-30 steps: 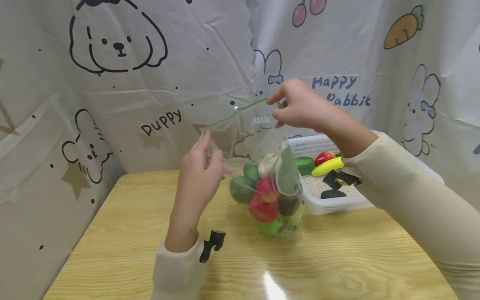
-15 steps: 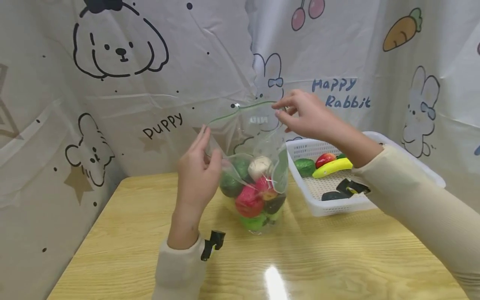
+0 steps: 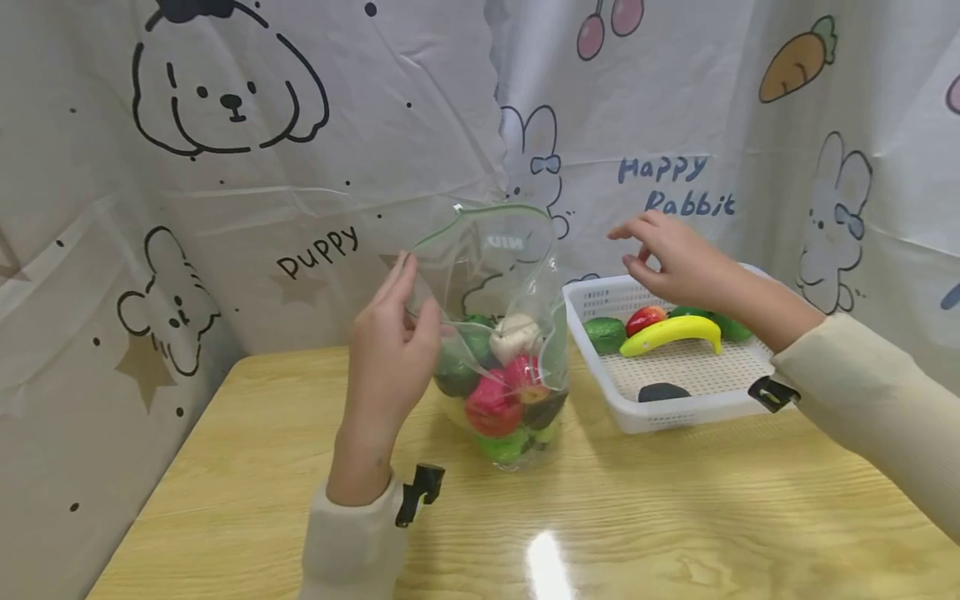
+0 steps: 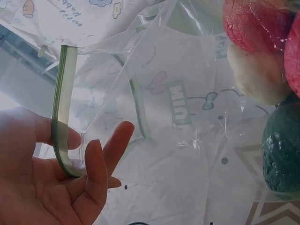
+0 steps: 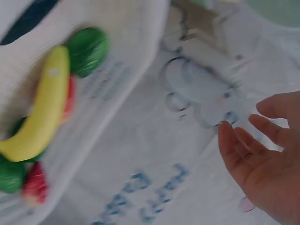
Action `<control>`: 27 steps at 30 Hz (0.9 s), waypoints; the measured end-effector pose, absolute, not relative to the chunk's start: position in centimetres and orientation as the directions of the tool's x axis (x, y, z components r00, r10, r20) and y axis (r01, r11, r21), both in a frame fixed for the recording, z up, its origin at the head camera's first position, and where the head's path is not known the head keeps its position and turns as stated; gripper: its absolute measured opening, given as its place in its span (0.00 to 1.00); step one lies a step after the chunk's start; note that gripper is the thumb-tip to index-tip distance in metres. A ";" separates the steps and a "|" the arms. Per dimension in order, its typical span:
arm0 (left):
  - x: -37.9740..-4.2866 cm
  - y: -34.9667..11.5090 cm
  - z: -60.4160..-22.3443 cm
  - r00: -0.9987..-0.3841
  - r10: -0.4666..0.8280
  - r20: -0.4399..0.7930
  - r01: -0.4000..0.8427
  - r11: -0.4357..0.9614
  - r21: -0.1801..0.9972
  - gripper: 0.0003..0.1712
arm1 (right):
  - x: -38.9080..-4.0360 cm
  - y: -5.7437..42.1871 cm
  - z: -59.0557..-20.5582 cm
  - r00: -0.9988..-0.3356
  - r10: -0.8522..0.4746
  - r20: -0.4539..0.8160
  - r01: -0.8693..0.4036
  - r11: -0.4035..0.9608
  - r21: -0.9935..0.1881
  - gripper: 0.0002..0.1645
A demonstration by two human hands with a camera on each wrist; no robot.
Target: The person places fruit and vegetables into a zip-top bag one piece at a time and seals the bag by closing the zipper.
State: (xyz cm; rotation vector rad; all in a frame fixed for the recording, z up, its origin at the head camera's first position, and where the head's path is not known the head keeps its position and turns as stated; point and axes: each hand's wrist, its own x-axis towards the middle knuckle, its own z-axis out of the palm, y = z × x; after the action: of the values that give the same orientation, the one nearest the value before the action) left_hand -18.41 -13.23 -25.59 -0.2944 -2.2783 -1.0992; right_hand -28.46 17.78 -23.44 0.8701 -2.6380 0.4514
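Note:
A clear zip bag [image 3: 491, 287] with a green zip edge stands on the table, its mouth spread. Inside it sit red fruits [image 3: 493, 407], a whitish round piece [image 3: 516, 336], dark green pieces [image 3: 457, 375] and a bright green one [image 3: 504, 446] at the bottom. My left hand [image 3: 393, 337] pinches the bag's rim at the left, the zip strip [image 4: 60, 103] running between thumb and fingers in the left wrist view. My right hand [image 3: 678, 258] hangs in the air above the white basket [image 3: 690, 412], fingers loosely bent, holding nothing and apart from the bag.
In the basket lie a yellow banana [image 3: 671, 333], a red fruit [image 3: 645, 320], a green piece [image 3: 604, 335] and a dark oval piece [image 3: 662, 392], with more green at the back. A printed curtain [image 3: 300, 217] hangs right behind the wooden table [image 3: 660, 517].
My right hand has let go of the bag's rim and moved right, over the basket. The bag came down and left onto the table. My left hand keeps its pinch.

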 end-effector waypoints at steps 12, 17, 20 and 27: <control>-18.4 -13.2 -25.7 -0.794 -0.046 0.606 0.437 0.650 0.622 0.28 | -32.8 27.2 -32.0 -0.897 -0.439 -0.053 -0.426 0.890 -0.162 0.20; -18.4 -13.2 -25.7 -0.793 -0.045 0.607 0.437 0.653 0.619 0.28 | -32.4 28.1 -33.7 -0.894 -0.416 -0.165 -0.393 0.906 -0.154 0.22; -18.4 -13.1 -25.7 -0.794 -0.046 0.606 0.434 0.654 0.619 0.29 | -32.2 28.0 -34.4 -0.885 -0.434 -0.171 -0.413 0.899 -0.144 0.22; -18.2 -13.1 -25.7 -0.795 -0.044 0.605 0.431 0.660 0.615 0.29 | -32.2 27.5 -35.1 -0.888 -0.433 -0.156 -0.413 0.899 -0.147 0.21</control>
State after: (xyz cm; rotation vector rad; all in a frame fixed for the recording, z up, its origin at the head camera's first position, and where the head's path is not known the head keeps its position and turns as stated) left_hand -18.23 -13.10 -25.68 -0.2990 -2.2844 -1.0536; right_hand -32.20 27.46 -35.07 0.7289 -3.2409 0.1829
